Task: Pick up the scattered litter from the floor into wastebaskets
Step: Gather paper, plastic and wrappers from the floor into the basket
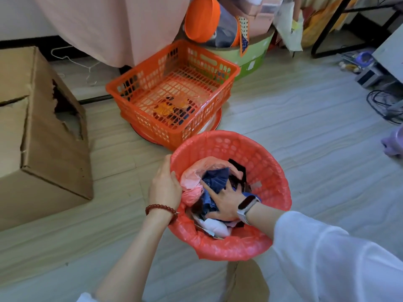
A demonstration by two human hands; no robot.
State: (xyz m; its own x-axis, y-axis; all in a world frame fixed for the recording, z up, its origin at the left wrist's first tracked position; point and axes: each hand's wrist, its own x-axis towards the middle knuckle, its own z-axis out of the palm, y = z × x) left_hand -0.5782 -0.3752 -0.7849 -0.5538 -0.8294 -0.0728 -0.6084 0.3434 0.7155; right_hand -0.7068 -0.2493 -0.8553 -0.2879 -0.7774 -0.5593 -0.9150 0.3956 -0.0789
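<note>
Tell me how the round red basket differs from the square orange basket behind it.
The round basket is lined with a red bag; the square basket is bare. The round basket is stuffed with cloth scraps; the square basket holds only a few. The left hand grips the round basket's rim, the right hand presses inside; nobody touches the square basket. Both are perforated plastic.

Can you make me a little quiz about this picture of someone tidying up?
1. True or false: the right hand presses down on litter inside the red wastebasket.
2. What does the left hand grip? A) the cardboard box B) the wastebasket's rim C) the orange crate
3. Fill in: the orange crate stands ____ the wastebasket.

Key: 1 true; 2 B; 3 behind.
</note>
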